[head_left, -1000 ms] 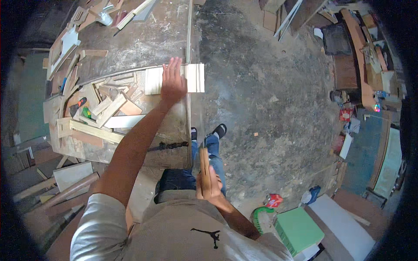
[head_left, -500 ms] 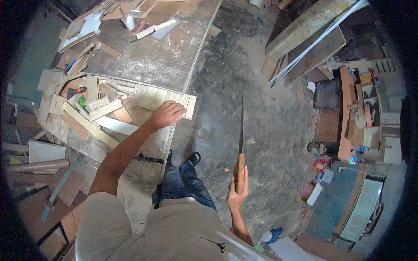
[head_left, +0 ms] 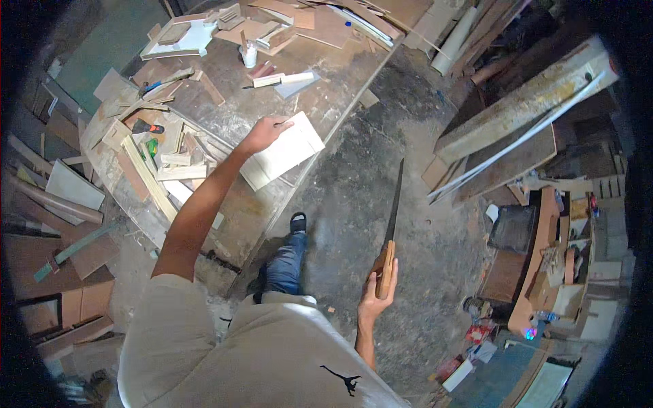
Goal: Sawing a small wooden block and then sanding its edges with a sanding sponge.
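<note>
My left hand (head_left: pixel 264 134) is closed on the far edge of a pale wooden board (head_left: pixel 291 154) with thin lines across its face. The board lies slanted at the edge of the workbench (head_left: pixel 235 234), its right corner near the rim. Whether it rests flat or is slightly lifted, I cannot tell. In my right hand (head_left: pixel 376 299), out over the floor, is a handsaw (head_left: pixel 396 211). My fingers wrap its wooden handle, and the thin dark blade points away from me. Loose wood strips (head_left: pixel 183 173) lie left of the board.
Farther along the bench are a white cup (head_left: pixel 249 56), a grey triangular sheet (head_left: pixel 299 85) and a stack of offcuts. A black-and-orange tool (head_left: pixel 147 127) lies among the strips. Large panels (head_left: pixel 517 166) lean at the right. Concrete floor (head_left: pixel 347 204) runs between them and the bench.
The board in my left hand has turned, showing its broad face, and sits farther in along the bench edge. My view has shifted; the handsaw stays in my right hand, tilted slightly more rightward.
</note>
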A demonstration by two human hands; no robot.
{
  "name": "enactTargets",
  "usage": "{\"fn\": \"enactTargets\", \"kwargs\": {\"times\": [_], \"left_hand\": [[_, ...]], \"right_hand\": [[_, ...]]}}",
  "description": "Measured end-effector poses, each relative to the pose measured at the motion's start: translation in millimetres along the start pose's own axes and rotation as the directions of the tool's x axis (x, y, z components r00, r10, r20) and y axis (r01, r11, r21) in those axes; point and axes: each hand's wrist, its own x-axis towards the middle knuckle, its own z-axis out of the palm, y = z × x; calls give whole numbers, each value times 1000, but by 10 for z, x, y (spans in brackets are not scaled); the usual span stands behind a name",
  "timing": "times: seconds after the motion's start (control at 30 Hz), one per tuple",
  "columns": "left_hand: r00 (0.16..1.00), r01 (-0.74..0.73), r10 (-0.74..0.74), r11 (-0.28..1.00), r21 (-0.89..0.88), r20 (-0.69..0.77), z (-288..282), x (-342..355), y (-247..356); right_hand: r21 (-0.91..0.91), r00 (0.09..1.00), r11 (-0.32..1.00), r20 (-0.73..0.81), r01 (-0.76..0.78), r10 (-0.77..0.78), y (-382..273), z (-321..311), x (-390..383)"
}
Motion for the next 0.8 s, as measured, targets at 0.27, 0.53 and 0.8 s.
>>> {"fn": "enactTargets", "kwargs": {"times": [0.27,0.53,0.8], "left_hand": [[929,114,87,858,501,-360,1024,-123,-611],[953,161,52,745,648,-297,1000,-223,-374],[954,291,-158,694,659,-255,1028,-193,-219]], "right_hand": [[168,958,986,284,-21,-28,-314,252,1140],[322,766,946,616,-35,-181,-846,512,2067],[3,508,1000,861,14,-10,-232,1219,2507]]}}
